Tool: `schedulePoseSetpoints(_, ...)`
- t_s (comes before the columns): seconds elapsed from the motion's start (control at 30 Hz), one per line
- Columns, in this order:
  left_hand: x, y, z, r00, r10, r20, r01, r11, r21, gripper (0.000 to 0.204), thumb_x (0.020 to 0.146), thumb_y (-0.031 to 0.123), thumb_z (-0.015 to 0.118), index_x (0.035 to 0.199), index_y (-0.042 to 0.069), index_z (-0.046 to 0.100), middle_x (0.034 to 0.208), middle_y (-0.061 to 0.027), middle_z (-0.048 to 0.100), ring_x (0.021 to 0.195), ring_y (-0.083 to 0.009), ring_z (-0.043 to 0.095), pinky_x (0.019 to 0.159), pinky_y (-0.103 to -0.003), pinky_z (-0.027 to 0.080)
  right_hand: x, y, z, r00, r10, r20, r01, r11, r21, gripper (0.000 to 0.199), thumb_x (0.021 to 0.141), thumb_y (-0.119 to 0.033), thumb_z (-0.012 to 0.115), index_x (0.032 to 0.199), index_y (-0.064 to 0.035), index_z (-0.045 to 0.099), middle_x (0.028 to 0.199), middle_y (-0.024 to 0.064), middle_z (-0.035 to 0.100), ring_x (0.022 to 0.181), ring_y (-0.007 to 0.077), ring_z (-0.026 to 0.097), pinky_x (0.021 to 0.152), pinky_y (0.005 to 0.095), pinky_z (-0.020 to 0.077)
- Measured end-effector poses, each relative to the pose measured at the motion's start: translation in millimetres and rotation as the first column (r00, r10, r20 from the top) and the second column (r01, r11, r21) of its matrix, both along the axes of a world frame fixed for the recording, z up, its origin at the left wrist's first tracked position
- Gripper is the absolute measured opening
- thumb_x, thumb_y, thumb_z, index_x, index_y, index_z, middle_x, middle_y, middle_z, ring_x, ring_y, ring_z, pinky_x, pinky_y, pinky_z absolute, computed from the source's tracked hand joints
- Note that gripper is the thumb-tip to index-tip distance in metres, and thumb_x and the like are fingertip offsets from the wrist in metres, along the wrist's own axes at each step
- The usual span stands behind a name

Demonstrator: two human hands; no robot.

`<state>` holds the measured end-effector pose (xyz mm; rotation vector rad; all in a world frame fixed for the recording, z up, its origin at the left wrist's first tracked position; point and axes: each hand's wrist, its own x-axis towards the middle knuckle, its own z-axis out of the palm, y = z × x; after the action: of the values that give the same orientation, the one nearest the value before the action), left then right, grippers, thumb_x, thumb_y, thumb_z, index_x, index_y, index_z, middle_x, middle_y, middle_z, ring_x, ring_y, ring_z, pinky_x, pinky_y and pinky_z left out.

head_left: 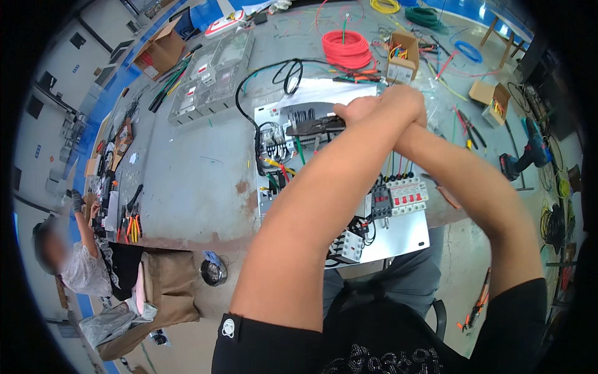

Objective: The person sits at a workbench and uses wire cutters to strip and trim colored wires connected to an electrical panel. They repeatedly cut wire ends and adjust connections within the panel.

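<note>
My forearms cross over a metal mounting plate point(405, 240) fitted with electrical parts. The left arm lies on top, and my left hand point(406, 100) is bent away beyond the crossing; its fingers are hidden. From behind the left wrist my right hand point(359, 108) shows in part, closed at the end of dark grey pliers point(316, 126). The pliers lie level over wiring and terminals point(277, 146) on the plate's far left. Nearer me sit a row of breakers with red switches point(408, 196) and a white-and-black contactor point(347, 247). My left forearm covers the plate's middle.
Clear-lidded boxes point(212, 81) stand at the far left of the table point(187, 181). A red wire coil point(346, 50), a carton of small parts point(402, 57) and loose cutters point(473, 129) lie beyond. A cordless drill point(528, 149) is at right. Another person point(84, 262) works at left.
</note>
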<state>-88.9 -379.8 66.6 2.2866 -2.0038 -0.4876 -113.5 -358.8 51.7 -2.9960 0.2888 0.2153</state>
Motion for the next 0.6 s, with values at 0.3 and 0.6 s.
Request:
schedulePoseSetpoints(0.3, 23, 20, -3, 0.999, -0.026, -0.02, 0.026, 0.999, 0.03, 0.061, 0.074, 0.045, 0.082, 0.119, 0.004, 0.077, 0.128, -0.0211, 0.072, 0.121, -0.036, 0.069, 0.103, -0.044, 0.055, 15, 21, -2, 0.996, 0.013, 0.088, -0.015, 0.999, 0.031, 0.044, 0.087, -0.04, 0.069, 0.117, -0.0078, 0.064, 0.099, 0.0217, 0.074, 0.094, 0.0436, 0.074, 0.081, 0.0545, 0.0554)
schedulePoseSetpoints(0.6, 76, 228, 35, 0.717, 0.111, -0.689, -0.645, 0.481, -0.593, 0.032, 0.097, 0.023, 0.072, 0.116, -0.003, 0.073, 0.099, -0.0089, 0.076, 0.085, -0.0147, 0.071, 0.072, -0.028, 0.056, -8, 27, -31, 0.89, 0.178, 0.419, 0.074, 0.852, -0.518, 0.017, 0.088, -0.02, 0.066, 0.097, -0.0103, 0.075, 0.103, 0.0105, 0.065, 0.104, 0.0292, 0.063, 0.085, 0.0481, 0.0479)
